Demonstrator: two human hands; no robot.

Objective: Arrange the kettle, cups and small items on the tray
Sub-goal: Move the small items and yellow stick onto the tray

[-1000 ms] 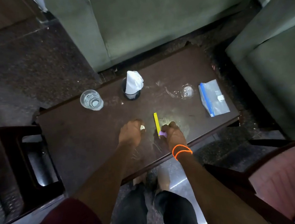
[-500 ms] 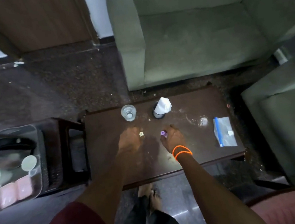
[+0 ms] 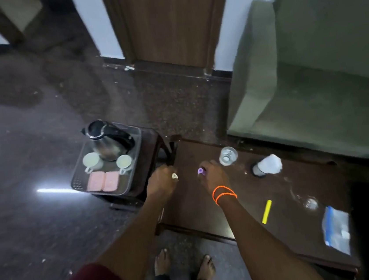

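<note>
A clear tray (image 3: 136, 168) rests on a small dark stool at the left, carrying a steel kettle (image 3: 107, 139), two white cups (image 3: 92, 161) (image 3: 124, 162) and two pink packets (image 3: 102, 181). My left hand (image 3: 161, 181) hovers over the dark table's left end, closed on a small whitish item (image 3: 174, 176). My right hand (image 3: 212, 174), with orange bands at the wrist, is closed on a small purple item (image 3: 201, 171). A yellow stick (image 3: 267, 211) lies on the table to the right of my right arm.
On the dark wooden table (image 3: 243, 202) stand a clear glass (image 3: 228, 155), a dark holder with white tissue (image 3: 267, 166), a second glass object (image 3: 310, 203) and a zip bag (image 3: 336, 228). A green sofa (image 3: 321, 78) sits behind. My bare feet are below.
The view has swung left, bringing the tray and kettle fully into sight. Both hands moved toward the table's left end with their small items; the yellow stick stayed on the table.
</note>
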